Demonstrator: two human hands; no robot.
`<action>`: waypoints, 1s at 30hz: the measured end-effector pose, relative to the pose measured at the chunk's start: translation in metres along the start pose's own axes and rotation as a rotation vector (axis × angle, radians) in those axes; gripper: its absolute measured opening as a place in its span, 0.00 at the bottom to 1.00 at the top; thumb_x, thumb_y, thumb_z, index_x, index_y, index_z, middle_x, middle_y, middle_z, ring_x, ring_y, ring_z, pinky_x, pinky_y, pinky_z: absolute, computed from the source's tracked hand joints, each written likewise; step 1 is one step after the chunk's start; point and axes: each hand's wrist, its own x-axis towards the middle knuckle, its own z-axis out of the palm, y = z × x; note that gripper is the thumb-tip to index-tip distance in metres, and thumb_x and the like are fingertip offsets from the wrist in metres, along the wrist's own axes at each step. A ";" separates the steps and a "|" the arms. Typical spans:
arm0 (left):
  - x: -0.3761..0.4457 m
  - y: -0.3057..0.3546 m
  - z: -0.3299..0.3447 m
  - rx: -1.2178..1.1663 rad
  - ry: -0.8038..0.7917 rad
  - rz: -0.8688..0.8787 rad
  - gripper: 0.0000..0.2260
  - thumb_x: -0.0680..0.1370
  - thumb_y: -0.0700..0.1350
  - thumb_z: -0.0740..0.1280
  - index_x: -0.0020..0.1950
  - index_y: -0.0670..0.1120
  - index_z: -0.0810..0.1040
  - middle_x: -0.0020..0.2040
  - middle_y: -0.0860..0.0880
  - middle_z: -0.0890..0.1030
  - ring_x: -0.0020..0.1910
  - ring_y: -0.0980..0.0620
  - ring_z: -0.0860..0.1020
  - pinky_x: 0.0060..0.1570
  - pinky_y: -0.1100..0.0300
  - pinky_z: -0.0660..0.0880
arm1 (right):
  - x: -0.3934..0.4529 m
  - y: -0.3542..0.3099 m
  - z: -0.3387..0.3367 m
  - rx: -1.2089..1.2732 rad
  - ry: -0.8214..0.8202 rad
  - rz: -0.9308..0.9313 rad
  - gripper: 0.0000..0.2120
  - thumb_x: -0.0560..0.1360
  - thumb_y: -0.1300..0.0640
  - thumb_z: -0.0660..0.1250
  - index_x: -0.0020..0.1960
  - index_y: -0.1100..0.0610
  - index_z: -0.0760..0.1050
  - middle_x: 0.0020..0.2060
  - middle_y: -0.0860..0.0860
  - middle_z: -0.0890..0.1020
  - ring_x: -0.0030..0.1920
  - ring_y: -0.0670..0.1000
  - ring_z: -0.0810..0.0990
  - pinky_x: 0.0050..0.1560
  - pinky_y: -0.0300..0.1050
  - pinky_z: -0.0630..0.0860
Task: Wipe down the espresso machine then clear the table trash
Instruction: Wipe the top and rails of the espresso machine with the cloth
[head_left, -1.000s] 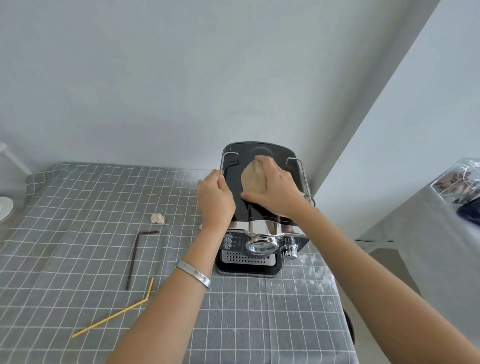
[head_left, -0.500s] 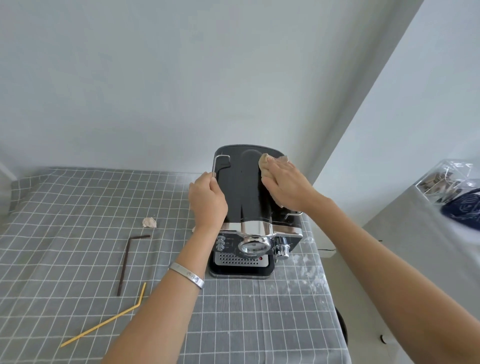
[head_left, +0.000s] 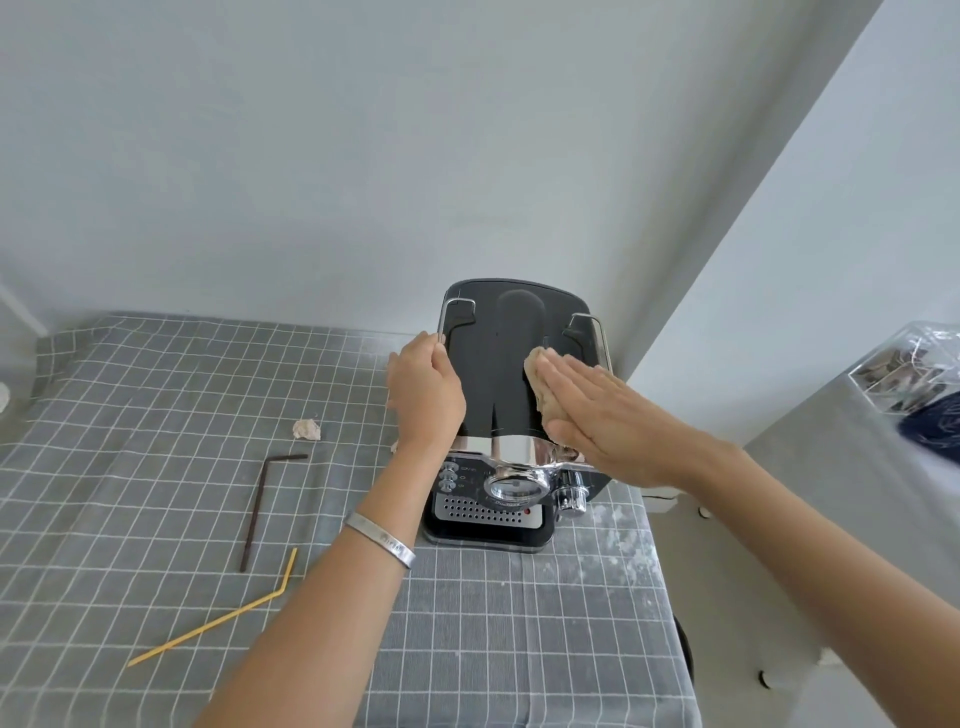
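A black and chrome espresso machine (head_left: 504, 364) stands at the far right of the table. My left hand (head_left: 423, 395) grips its left edge by the chrome rail. My right hand (head_left: 602, 415) lies flat, pressing a tan cloth (head_left: 537, 384) onto the right part of the machine's black top. On the checked tablecloth to the left lie a crumpled paper scrap (head_left: 306, 430), a dark brown bent straw (head_left: 260, 509) and a yellow bent straw (head_left: 218, 618). Another scrap peeks out behind my left wrist.
The grey checked tablecloth (head_left: 156, 415) has white powdery marks (head_left: 618, 540) right of the machine. The table's right edge drops off close to the machine. A clear box (head_left: 904, 374) sits on a grey surface at the right. The wall is right behind the machine.
My right hand has slid the cloth from the back of the top toward its right front and now lies flatter. My left hand keeps its hold on the left edge.
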 end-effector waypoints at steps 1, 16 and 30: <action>0.000 0.001 -0.001 0.009 0.004 0.013 0.14 0.79 0.37 0.54 0.34 0.44 0.66 0.28 0.49 0.69 0.30 0.49 0.66 0.57 0.31 0.68 | 0.007 0.004 0.001 -0.013 -0.048 0.047 0.31 0.84 0.47 0.44 0.79 0.60 0.37 0.80 0.54 0.42 0.79 0.51 0.40 0.79 0.49 0.42; 0.001 -0.004 0.003 0.036 -0.001 -0.042 0.14 0.80 0.39 0.52 0.38 0.42 0.73 0.37 0.47 0.78 0.46 0.41 0.76 0.43 0.49 0.72 | 0.074 0.025 -0.010 0.128 0.109 0.297 0.25 0.83 0.55 0.50 0.78 0.61 0.52 0.78 0.56 0.59 0.78 0.58 0.53 0.76 0.61 0.47; 0.001 -0.003 0.003 -0.013 0.012 -0.018 0.16 0.79 0.43 0.52 0.39 0.42 0.75 0.27 0.50 0.69 0.30 0.48 0.68 0.53 0.38 0.74 | 0.111 0.004 -0.013 0.162 0.212 0.275 0.25 0.82 0.52 0.52 0.77 0.59 0.59 0.78 0.55 0.60 0.79 0.55 0.53 0.76 0.55 0.52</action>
